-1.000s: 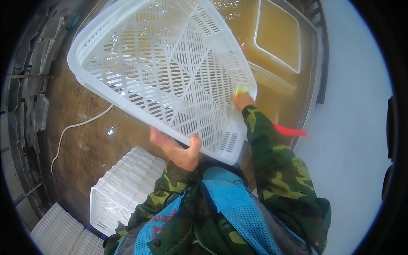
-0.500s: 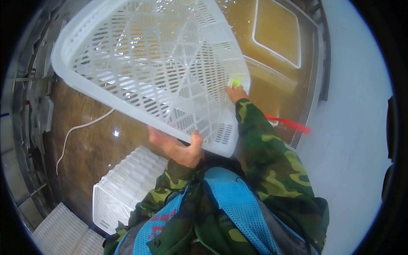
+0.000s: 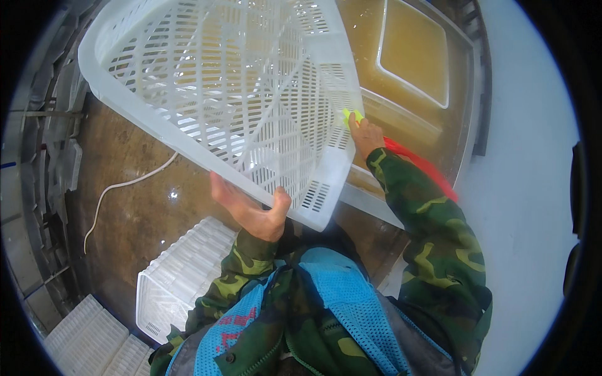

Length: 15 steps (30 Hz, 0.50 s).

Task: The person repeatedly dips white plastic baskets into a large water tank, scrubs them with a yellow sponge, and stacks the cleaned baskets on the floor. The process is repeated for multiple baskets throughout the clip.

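A large white slotted plastic basket (image 3: 276, 122) is tilted up in front of me, its open side toward me. My left hand (image 3: 254, 210) grips its near rim, thumb on top and fingers beneath. My right hand (image 3: 367, 135) is closed around what looks like a brush, with a yellow-green end (image 3: 353, 117) against the basket's right wall. A red handle-like strip (image 3: 426, 166) runs back from that hand, partly behind my right forearm. The fingers' grip on it is mostly hidden.
Beyond the basket, a metal-rimmed tank (image 3: 467, 119) holds cloudy brown water with a white-rimmed crate (image 3: 447, 75) sunk in it. White stacked baskets (image 3: 182, 276) stand at lower left, with more (image 3: 88, 335) beside them. A pale hose (image 3: 125, 184) lies on the wet brown floor.
My right hand has shifted a little right and the red strip has swung with it, now steeper. The basket has tilted slightly, its near corner moving left; my left hand stays on its rim.
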Motion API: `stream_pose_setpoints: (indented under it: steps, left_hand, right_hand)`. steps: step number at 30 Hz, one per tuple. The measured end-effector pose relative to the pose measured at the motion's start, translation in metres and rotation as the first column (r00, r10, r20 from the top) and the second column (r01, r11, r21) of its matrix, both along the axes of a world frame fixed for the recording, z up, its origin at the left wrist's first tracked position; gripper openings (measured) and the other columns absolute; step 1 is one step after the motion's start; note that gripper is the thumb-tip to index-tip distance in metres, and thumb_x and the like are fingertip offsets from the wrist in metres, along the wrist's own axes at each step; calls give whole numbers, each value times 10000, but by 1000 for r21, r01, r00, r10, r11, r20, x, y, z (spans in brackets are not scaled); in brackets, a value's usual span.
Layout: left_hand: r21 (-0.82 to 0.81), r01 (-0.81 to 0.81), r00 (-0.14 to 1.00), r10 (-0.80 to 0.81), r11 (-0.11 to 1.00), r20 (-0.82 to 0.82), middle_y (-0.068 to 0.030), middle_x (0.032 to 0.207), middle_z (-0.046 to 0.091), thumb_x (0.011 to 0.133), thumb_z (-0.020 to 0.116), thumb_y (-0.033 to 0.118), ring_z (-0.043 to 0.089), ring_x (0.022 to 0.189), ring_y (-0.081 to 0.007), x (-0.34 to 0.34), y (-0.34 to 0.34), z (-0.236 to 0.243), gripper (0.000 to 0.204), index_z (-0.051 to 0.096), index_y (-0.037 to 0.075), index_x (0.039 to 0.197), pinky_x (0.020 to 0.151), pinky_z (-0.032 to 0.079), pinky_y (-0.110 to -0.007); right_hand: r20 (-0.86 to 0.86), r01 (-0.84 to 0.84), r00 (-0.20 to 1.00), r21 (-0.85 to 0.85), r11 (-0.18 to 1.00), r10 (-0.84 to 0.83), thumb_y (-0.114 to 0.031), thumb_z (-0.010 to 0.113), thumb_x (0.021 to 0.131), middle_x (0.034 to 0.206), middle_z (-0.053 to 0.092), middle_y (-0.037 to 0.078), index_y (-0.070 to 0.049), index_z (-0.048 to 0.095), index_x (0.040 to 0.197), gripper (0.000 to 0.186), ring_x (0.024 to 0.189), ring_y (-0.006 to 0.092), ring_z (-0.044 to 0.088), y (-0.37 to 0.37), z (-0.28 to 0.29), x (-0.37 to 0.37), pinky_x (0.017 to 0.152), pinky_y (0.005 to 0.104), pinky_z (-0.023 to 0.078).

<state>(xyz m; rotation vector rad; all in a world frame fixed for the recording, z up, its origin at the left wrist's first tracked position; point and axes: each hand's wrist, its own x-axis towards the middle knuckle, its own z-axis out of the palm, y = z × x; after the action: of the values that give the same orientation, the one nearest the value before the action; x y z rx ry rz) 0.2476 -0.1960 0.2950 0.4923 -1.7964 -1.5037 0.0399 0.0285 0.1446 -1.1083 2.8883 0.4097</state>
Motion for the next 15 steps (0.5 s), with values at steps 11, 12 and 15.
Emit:
stream_pose_setpoints:
  steps: [11,12,15]
  left_hand:
    - [-260,-56,992,83,964,95,-208,1295,306,552,715,126,312,1237,-336,-16,4,-3,989,213,1,1395,1031,277,-458]
    - [-255,-59,992,86,965,96,-211,1294,307,547,717,133,305,1240,-342,-13,5,-4,988,222,1,1391,1029,275,-461]
    - [-269,-46,994,69,962,79,-214,1299,303,550,715,135,305,1240,-339,-12,6,-13,975,234,1,1387,1033,268,-461]
  right_hand:
    - [730,340,680,-227,913,-71,-291,716,680,983,649,215,32,482,1270,712,911,317,638,-22,-27,-16,813,407,496]
    - [818,347,571,-314,884,67,-316,740,659,1009,645,221,17,471,1290,762,948,329,624,-2,-25,-13,860,400,483]
    - [895,427,441,-279,860,71,-386,763,634,1148,583,235,-26,471,1310,820,1063,328,559,18,-20,5,949,370,428]
